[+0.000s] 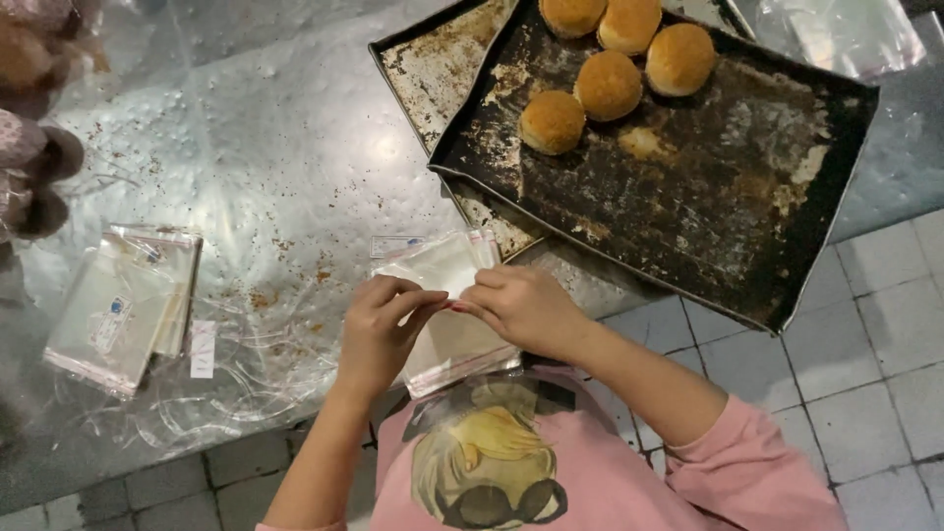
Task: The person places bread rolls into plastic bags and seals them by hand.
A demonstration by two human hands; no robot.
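Clear plastic bag [447, 315] between both hands — left hand [379, 329] and right hand [526, 307] fingers pinching its edge; buns [608, 85] on dark tray [718, 197] beyond, well apart.

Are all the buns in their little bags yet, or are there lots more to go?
Not yet. Five round buns sit unbagged on the dark baking tray, most of which is bare. Right now the left hand and right hand are both pinching one clear plastic bag, which looks empty. A stack of spare clear bags waits on the metal table. No finished bagged bun can be seen clearly.
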